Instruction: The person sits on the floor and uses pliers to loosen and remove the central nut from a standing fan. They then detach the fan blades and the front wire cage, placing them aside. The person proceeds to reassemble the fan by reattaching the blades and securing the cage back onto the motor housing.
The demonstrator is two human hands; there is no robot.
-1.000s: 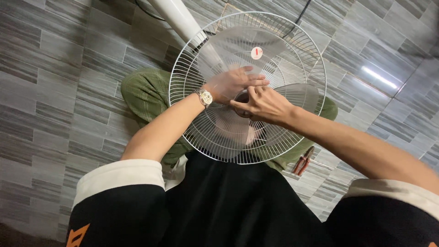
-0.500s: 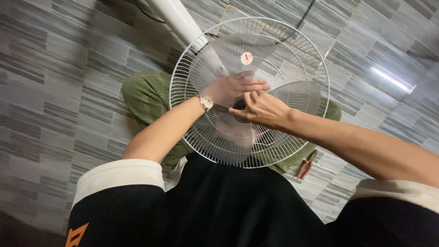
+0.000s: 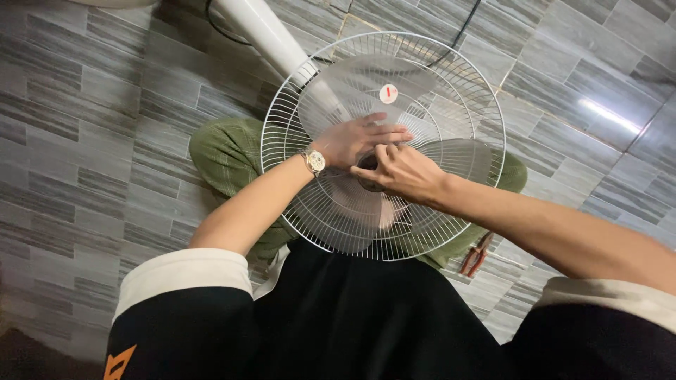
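On the left, the left hand (image 3: 355, 141), with a wristwatch (image 3: 314, 161) on that arm, lies spread over the middle of the white wire fan guard (image 3: 310, 211), fingers stretched flat across the clear fan blades (image 3: 394, 81) rather than curled around anything. Just right of it and touching it, the right hand (image 3: 401, 172) curls its fingers in at the fan's hub (image 3: 367, 181), though whether it grips something there I cannot tell. The fan rests on the lap above the grey tiled floor (image 3: 84, 141), with red pliers (image 3: 475, 257) lying off to the right.
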